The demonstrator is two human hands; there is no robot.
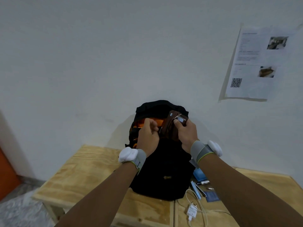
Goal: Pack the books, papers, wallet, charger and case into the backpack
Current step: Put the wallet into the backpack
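Note:
A black backpack [162,174] with orange lining stands upright on the wooden table [85,174], its top open. My right hand [186,131] grips a brown wallet [173,126] over the bag's opening. My left hand [148,135] pinches the wallet's left edge, near a zipper pull. A white charger [191,211] with its cable lies on the table to the right of the bag. A blue case [199,175] lies partly hidden behind my right forearm. No books or papers are visible.
A blue stapler [196,190], a black marker [203,183] and a dark blue card [212,196] lie right of the bag. A printed sheet [255,63] hangs on the white wall. An orange door [6,174] shows at far left.

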